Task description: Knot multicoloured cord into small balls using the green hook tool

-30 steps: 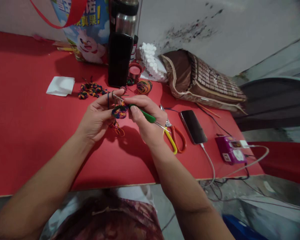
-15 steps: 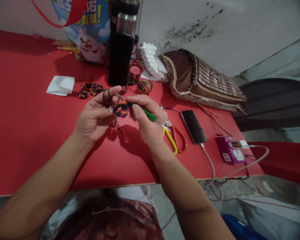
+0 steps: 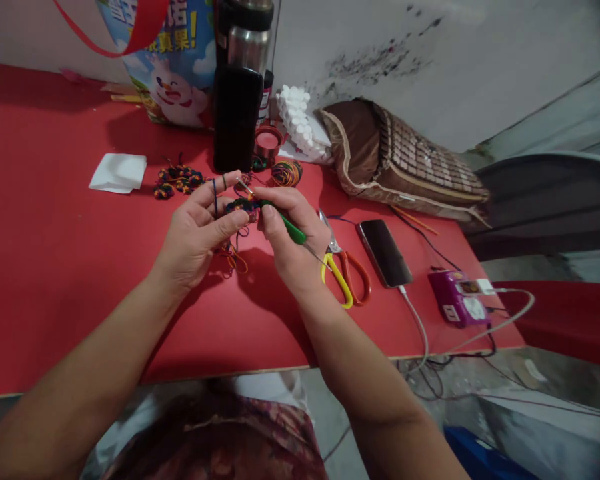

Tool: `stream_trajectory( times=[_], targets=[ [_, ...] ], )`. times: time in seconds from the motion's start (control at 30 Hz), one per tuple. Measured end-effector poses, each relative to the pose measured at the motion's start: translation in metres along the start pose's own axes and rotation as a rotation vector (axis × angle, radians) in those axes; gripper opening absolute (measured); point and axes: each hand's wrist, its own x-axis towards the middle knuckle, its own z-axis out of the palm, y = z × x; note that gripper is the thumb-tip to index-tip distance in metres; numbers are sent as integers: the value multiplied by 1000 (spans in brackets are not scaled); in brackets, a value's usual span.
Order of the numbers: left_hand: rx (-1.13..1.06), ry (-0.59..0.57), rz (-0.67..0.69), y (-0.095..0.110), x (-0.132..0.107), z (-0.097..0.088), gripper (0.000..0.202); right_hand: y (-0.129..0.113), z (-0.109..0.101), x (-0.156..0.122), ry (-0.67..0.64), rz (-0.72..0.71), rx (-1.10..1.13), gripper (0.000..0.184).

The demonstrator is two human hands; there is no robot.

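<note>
My left hand (image 3: 197, 230) pinches a small multicoloured crochet piece (image 3: 241, 206) between thumb and fingers. Dark yarn (image 3: 215, 195) runs over its raised index finger. My right hand (image 3: 297, 233) is closed around the green handle of a crochet hook (image 3: 294, 231). The metal tip of the hook reaches past the piece towards the left index finger, and its other metal end sticks out behind the palm. Loose yarn ends (image 3: 234, 260) hang below the piece. Behind my hands lie a ball of variegated yarn (image 3: 287, 174) and several finished crochet pieces (image 3: 177, 179).
Right of my hands lie scissors (image 3: 347, 277), a charging phone (image 3: 384, 253) and a purple box (image 3: 457, 298) with cables. At the back stand a black bottle (image 3: 238, 120), a printed bag (image 3: 180, 80) and a brown cushion (image 3: 405, 150). A white tissue (image 3: 119, 173) rests on the red table (image 3: 55, 267).
My left thumb has moved forward over the crochet piece, which now shows less of its face. The hook tip has shifted slightly nearer the left index fingertip. The view has shifted a little.
</note>
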Motion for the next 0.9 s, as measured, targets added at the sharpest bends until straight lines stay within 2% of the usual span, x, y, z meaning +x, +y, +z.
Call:
stream_trajectory(
  times=[0.1,0.2,0.33,0.5,0.57,0.77,0.9],
  targets=[
    [29,14,15,0,-1,1,48,0,2,-2,-48,-103,-35,22],
    [29,17,52,2,-2,1,53,0,1,-3,-76,-210,-131,23],
    [34,-7,104,7,-2,1,59,-1,-5,-2,-109,-211,-243,24],
    [46,-12,94,6,-3,0,57,0,-4,-4,-78,-258,-230,23],
    [46,-22,77,5,-4,0,54,-1,-1,-6,-54,-212,-188,22],
    [40,-25,36,6,-5,1,54,-7,7,-9,32,62,-12,20],
    [76,-26,32,7,-5,-2,56,-8,5,-7,34,111,-27,26]
  ],
)
